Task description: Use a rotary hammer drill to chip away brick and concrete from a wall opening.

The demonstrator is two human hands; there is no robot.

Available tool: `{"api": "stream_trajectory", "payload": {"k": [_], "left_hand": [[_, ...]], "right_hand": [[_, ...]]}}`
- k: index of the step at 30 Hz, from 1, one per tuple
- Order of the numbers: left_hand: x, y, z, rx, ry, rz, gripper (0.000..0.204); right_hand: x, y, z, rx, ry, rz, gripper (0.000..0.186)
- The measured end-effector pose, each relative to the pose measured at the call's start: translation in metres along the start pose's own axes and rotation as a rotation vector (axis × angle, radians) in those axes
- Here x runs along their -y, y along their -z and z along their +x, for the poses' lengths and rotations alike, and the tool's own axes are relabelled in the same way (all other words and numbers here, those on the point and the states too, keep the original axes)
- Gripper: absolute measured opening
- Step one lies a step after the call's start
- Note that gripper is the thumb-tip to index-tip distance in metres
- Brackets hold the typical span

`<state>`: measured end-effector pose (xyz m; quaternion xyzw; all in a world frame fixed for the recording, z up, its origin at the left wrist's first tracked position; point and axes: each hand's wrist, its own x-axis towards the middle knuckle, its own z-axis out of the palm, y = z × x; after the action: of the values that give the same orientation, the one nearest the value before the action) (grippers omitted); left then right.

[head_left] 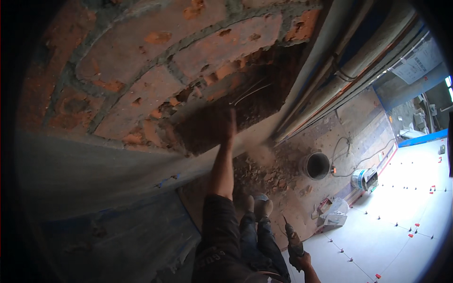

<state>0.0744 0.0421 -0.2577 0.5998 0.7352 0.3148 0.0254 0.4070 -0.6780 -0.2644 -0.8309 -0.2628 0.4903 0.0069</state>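
Observation:
My left hand [230,123] reaches up into a dark, rough-edged recess [262,96] broken into the red brick wall [179,56]; its fingers are dim and blurred. Thin pale wires or strips [247,94] show inside the recess above that hand. Low on the right, my right hand [299,259] is closed on a power drill [295,243] with a long bit pointing away from me.
Pipes [349,66] run beside the recess. Broken rubble [264,174], an empty bucket [317,165] and cables [347,153] lie on the floor. A white container [362,180], bags [336,212] and white tiles with spacers [387,245] are to the right. My feet [259,207] show below.

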Motion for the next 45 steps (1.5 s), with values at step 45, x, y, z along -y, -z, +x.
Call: {"api": "stream_trajectory", "payload": {"k": [45], "left_hand": [[-0.051, -0.076, 0.007, 0.12, -0.381, -0.295, 0.078]], "right_hand": [[-0.039, -0.014, 0.019, -0.028, 0.255, -0.205, 0.054]]}}
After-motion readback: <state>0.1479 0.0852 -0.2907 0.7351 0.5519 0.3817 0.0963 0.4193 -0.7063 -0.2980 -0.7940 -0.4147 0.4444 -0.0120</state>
